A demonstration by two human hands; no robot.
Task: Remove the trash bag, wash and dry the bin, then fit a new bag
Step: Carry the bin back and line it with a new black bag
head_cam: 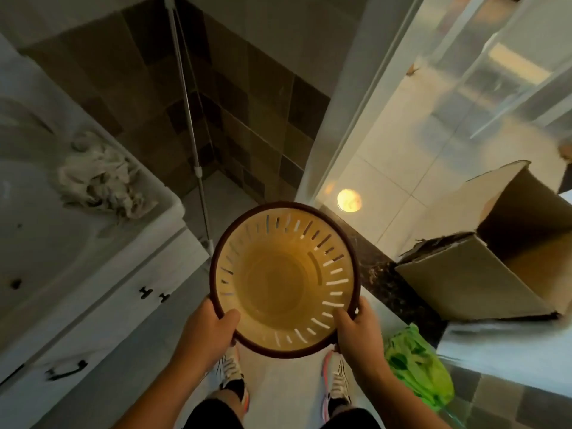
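I look straight down into a round tan bin (283, 283) with a dark brown rim and slots in its wall. It has no bag inside. My left hand (210, 329) grips the near left rim, thumb inside. My right hand (356, 329) grips the near right rim the same way. The bin hangs in the air above my shoes. A green plastic bag (418, 366) lies on the floor to the right of my right foot.
A white sink counter (62, 243) with a crumpled cloth (99, 181) stands on the left, cabinet doors below. A mop handle (192, 134) leans in the tiled corner. An open cardboard box (464, 274) lies at the right by the doorway.
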